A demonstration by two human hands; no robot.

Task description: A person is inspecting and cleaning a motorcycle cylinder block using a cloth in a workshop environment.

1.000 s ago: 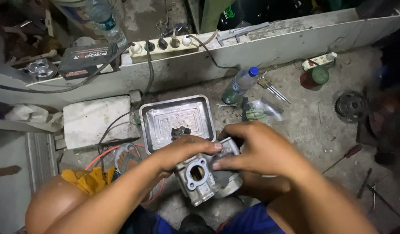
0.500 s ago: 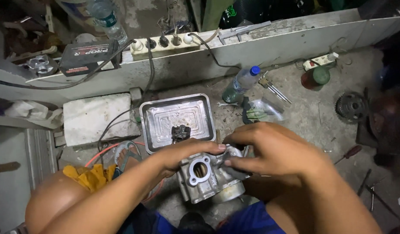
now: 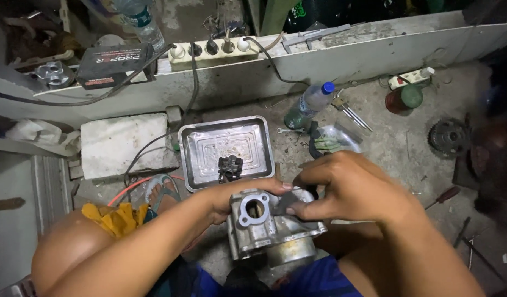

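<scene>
Head view: one grey cast-metal engine cylinder (image 3: 267, 228) rests over the person's lap, above the concrete floor (image 3: 396, 148). The left hand (image 3: 237, 195) grips its top edge, fingers closed on it. The right hand (image 3: 352, 187) pinches one dark flat scrap (image 3: 284, 202) against it. One rectangular steel tray (image 3: 201, 159) holds one small black carburettor part (image 3: 230, 166). One clear plastic bottle with a blue cap (image 3: 311, 103) lies near the wall.

Your left hand (image 3: 239, 198) and your right hand (image 3: 352, 190) are bare, with no gloves, rings or watch. Both forearms are also bare, without sleeves. On the near side, at your lap, you wear blue shorts (image 3: 314, 278) with a darker pattern. At the near left, your bare knee (image 3: 72, 253) is round, with a yellow cloth (image 3: 113, 217) lying on it.
</scene>
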